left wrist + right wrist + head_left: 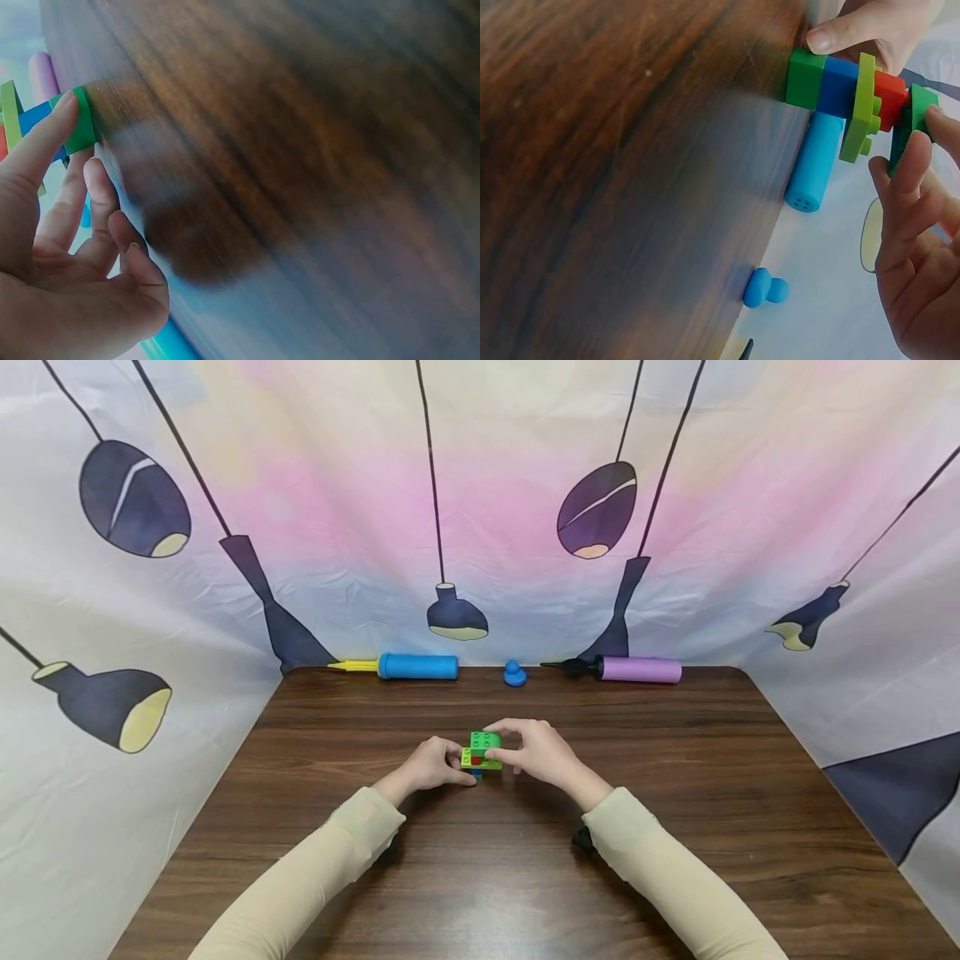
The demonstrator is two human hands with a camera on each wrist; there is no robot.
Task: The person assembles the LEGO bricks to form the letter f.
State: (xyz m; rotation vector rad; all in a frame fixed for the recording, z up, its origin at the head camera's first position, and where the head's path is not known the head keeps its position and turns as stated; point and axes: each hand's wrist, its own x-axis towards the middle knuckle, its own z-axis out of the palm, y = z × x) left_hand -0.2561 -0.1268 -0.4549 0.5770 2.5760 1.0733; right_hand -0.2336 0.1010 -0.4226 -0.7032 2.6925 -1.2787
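A small stack of toy building bricks stands on the wooden table in front of me. From the bottom it has a green brick (805, 81), a blue brick (838, 85), a wider lime plate (860, 112) and a red brick (889, 97). My left hand (430, 765) pinches the bottom green brick between thumb and finger, its other fingers curled loosely. At the top, my right hand (546, 755) pinches a studded green brick (481, 742) with thumb and fingers. In the right wrist view this upper brick sits slightly tilted against the red one.
Along the table's back edge lie a blue pump (420, 667) with a yellow nozzle, a blue knobbed piece (514, 674) and a purple pump (641, 669) with a black nozzle. A small dark object (582, 839) shows beside my right sleeve. A printed cloth (510, 527) hangs behind.
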